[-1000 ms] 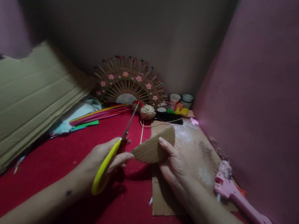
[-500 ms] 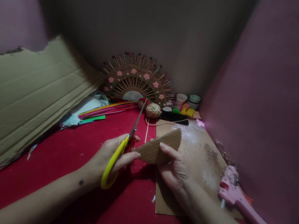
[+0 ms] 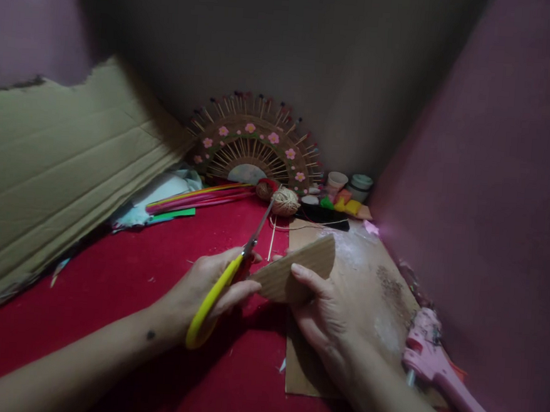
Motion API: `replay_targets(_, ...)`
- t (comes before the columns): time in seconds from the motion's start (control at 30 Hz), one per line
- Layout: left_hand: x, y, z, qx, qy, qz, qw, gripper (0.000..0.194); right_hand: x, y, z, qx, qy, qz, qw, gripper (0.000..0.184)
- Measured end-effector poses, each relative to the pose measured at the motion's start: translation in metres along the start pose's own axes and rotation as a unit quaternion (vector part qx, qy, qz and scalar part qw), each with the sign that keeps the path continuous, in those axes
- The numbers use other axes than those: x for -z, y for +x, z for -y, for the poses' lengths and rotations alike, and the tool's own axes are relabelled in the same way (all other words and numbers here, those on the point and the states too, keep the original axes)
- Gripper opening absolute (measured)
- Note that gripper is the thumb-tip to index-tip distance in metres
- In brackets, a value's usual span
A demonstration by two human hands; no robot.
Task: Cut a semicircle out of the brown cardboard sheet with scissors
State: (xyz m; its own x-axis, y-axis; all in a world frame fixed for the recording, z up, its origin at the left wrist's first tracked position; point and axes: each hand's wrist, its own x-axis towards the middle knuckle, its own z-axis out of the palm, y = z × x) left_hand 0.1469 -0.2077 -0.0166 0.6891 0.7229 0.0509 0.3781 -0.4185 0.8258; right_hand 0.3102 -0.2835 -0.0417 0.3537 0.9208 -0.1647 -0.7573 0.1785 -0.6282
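Observation:
In my left hand [image 3: 217,290] is a pair of scissors [image 3: 210,302] with yellow handles, its blades pointing up and away from me. The thumb of that hand also touches the left tip of a brown piece of cardboard [image 3: 293,273], cut with a curved lower edge. My right hand [image 3: 318,303] grips the same piece from the right, thumb on its face and fingers mostly hidden behind. The piece is held tilted above the red work surface [image 3: 240,367]. The scissor blades stand left of the cardboard, apart from its upper edge.
A flowered stick fan [image 3: 251,138] leans at the back wall, with a ball of twine [image 3: 285,202] before it. Coloured strips [image 3: 200,199] lie left, under a big cardboard sheet [image 3: 70,173]. On the right are a cardboard mat [image 3: 368,281], a pink glue gun [image 3: 451,381] and small pots [image 3: 360,187].
The scissor blades have turned slightly and look more nearly closed. Both hands keep nearly the same hold on the cardboard; the view has shifted a little.

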Motion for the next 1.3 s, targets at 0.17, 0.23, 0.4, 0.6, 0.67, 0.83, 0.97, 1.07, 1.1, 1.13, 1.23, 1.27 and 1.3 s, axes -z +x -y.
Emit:
replay_targets(0.17, -0.001, 0.001, 0.003, -0.027, 0.019, -0.011, 0.999, 0.028, -0.001, 0.001, 0.002, 0.01, -0.011, -0.019, 1.0, 0.049)
replay_targets(0.23, -0.001, 0.002, 0.006, -0.035, 0.018, -0.012, 0.999, 0.031, -0.003, 0.001, 0.003, 0.019, -0.01, -0.03, 0.999, 0.052)
replay_targets(0.4, -0.001, 0.005, 0.006, -0.019, 0.008, -0.004, 1.0, 0.035, -0.003, 0.002, 0.002, 0.016, -0.01, -0.029, 0.999, 0.051)
replay_targets(0.6, -0.002, 0.004, 0.002, 0.038, -0.073, 0.005, 0.997, 0.035, 0.002, 0.002, -0.001, 0.003, -0.007, -0.008, 1.0, 0.037)
replay_targets(0.67, -0.002, 0.005, 0.001, 0.043, -0.103, 0.011, 0.994, 0.035, 0.002, 0.002, -0.001, 0.002, -0.014, -0.009, 1.0, 0.035)
replay_targets(0.83, -0.001, 0.005, -0.003, 0.03, -0.077, 0.009, 0.997, 0.027, 0.002, 0.001, 0.0, 0.003, -0.02, -0.014, 1.0, 0.036)
replay_targets(0.97, -0.001, 0.005, -0.002, 0.022, -0.073, 0.008, 0.997, 0.028, 0.001, 0.001, 0.001, -0.001, -0.019, -0.013, 1.0, 0.033)
replay_targets(1.07, -0.001, 0.006, 0.0, 0.016, -0.067, 0.009, 0.998, 0.028, 0.001, 0.001, 0.0, -0.005, -0.021, -0.018, 1.0, 0.031)
replay_targets(1.1, -0.002, 0.006, 0.0, 0.016, -0.068, 0.009, 0.998, 0.027, 0.001, 0.001, 0.0, -0.007, -0.021, -0.018, 1.0, 0.032)
replay_targets(1.13, -0.002, 0.006, 0.0, 0.016, -0.069, 0.009, 0.997, 0.027, 0.001, 0.002, 0.0, -0.008, -0.021, -0.017, 1.0, 0.033)
replay_targets(1.23, -0.003, 0.003, 0.0, 0.016, -0.07, 0.006, 0.997, 0.026, 0.002, 0.004, 0.0, -0.015, -0.012, -0.027, 0.999, 0.037)
replay_targets(1.27, -0.003, 0.002, 0.0, 0.016, -0.071, 0.008, 0.997, 0.026, 0.002, 0.004, 0.001, -0.021, -0.007, -0.041, 0.999, 0.037)
replay_targets(1.3, -0.003, 0.002, 0.0, 0.017, -0.074, 0.01, 0.997, 0.026, 0.002, 0.005, 0.003, -0.023, -0.003, -0.059, 0.998, 0.034)
